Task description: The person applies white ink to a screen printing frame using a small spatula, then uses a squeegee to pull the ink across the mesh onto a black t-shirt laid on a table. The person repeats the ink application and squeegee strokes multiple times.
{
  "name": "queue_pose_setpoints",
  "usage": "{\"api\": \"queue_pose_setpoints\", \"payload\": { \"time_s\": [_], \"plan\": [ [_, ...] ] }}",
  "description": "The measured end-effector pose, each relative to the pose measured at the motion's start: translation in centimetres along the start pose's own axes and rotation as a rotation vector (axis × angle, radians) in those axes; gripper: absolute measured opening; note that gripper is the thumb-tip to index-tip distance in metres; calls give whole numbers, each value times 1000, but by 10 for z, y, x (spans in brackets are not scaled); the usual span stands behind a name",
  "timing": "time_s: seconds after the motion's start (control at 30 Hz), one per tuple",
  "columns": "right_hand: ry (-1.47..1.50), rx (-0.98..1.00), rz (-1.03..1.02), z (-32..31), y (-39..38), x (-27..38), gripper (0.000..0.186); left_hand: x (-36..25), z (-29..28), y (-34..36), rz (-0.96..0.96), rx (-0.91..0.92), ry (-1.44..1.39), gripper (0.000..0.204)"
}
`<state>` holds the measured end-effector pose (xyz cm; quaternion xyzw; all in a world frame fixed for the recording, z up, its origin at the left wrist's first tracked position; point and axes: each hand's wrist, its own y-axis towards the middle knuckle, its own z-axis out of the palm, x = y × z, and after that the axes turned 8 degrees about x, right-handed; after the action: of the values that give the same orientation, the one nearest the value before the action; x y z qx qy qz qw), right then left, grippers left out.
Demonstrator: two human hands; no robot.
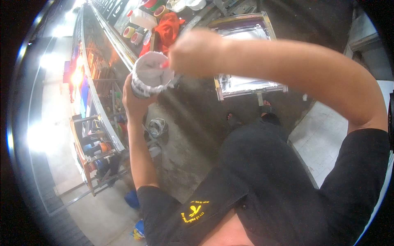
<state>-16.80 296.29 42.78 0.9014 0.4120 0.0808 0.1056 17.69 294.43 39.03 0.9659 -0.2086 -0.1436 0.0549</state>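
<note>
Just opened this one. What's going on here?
A person is holding a white-smeared tub up in the left hand, its open mouth showing whitish contents or lining. The right hand, blurred, is closed beside the rim, apparently on a red implement that points into the tub; most of it is hidden. Beyond the tub lies a red cloth, near a white jug. A rectangular frame stands partly behind the right forearm.
</note>
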Motion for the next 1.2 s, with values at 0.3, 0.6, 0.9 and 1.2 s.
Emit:
{"api": "queue_pose_setpoints", "payload": {
  "time_s": [0.3, 0.6, 0.9, 1.2],
  "plan": [
    [142, -21, -118, 11, -9, 9, 8, 7, 13, -9, 127, 27, 11, 106],
    [-311, -305, -208, -9, -3, -19, 10, -26, -4, -13, 15, 113, 5, 105],
    [1101, 292, 314, 17, -18, 20, 23, -23, -59, 0, 392, -277, 405, 86],
    [628, -6, 166, -44, -26, 12, 15, 7, -36, -16, 203, -173, 152, 102]
  ]
}}
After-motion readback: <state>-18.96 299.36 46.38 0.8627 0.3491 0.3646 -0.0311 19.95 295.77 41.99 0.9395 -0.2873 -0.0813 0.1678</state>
